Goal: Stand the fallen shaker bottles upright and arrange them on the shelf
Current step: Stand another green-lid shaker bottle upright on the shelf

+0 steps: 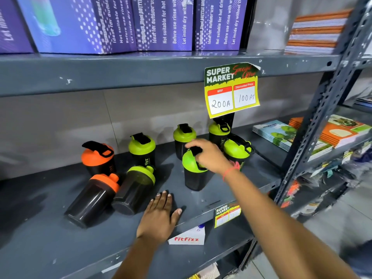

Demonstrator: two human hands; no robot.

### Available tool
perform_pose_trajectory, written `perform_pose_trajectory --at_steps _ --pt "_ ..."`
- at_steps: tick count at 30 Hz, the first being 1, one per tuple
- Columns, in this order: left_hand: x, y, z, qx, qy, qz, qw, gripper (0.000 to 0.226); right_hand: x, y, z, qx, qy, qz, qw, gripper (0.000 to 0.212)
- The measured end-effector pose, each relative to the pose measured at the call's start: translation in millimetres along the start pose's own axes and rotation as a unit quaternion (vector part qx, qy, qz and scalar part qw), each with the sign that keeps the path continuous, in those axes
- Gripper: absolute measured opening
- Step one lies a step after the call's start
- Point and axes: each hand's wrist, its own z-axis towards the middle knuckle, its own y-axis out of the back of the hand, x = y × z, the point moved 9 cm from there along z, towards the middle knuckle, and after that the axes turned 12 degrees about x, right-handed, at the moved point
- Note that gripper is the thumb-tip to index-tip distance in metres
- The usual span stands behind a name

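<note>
Black shaker bottles stand and lie on a grey metal shelf [50, 244]. My right hand [211, 156] grips the lid of an upright green-lidded bottle [192, 174] near the shelf's middle. My left hand [161, 214] rests flat and open on the shelf near its front edge. Left of that hand, an orange-lidded bottle [90, 200] and a green-lidded bottle [132, 190] lie on their sides, lids toward the back. Upright behind them are an orange-lidded bottle [98, 158] and a green-lidded one [142, 150]. More green-lidded bottles [184, 137] stand at the back right.
A yellow price sign [231, 89] hangs from the shelf above. Purple boxes [161, 23] fill that upper shelf. Stacks of notebooks [275, 133] lie at the right beyond a perforated upright post [314, 125]. A Fitfizz card [187, 237] pokes out below the shelf edge.
</note>
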Motion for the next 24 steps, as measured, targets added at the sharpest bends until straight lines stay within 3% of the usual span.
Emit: perform_pose_trajectory --at_steps 2,3,6,10,15,17,20,24 --pt "-0.3 -0.1 0.3 0.001 -0.001 -0.001 1.0 0.062 -6.3 -15.9 11.0 0.176 -0.073 -0.121 0.974 0.063" --pt "-0.1 -0.3 0.5 0.001 -0.001 0.0 1.0 0.063 -9.7 -16.3 12.9 0.208 -0.095 -0.172 0.958 0.064" --pt "1.3 -2.1 1.8 0.0 -0.001 0.002 1.0 0.063 -9.8 -10.0 19.3 0.179 -0.117 -0.307 0.927 0.057" --pt "1.7 -2.8 2.4 -0.002 -0.003 -0.003 1.0 0.064 -5.6 -7.7 20.2 0.111 -0.142 -0.389 0.903 0.048" --pt "3.0 -3.1 3.0 -0.004 -0.006 -0.005 1.0 0.064 9.8 5.1 32.2 0.184 -0.148 -0.374 0.897 0.046" --pt "2.9 -3.6 3.3 -0.003 -0.008 -0.008 1.0 0.065 15.7 9.0 33.8 0.221 -0.136 -0.366 0.894 0.055" --pt "3.1 -3.4 3.5 -0.002 -0.008 -0.008 1.0 0.065 9.2 -2.5 25.0 0.312 -0.135 -0.407 0.848 0.074" --pt "2.6 -2.3 2.8 -0.005 -0.007 -0.005 1.0 0.064 2.7 -7.4 30.7 0.275 -0.115 -0.406 0.864 0.067"
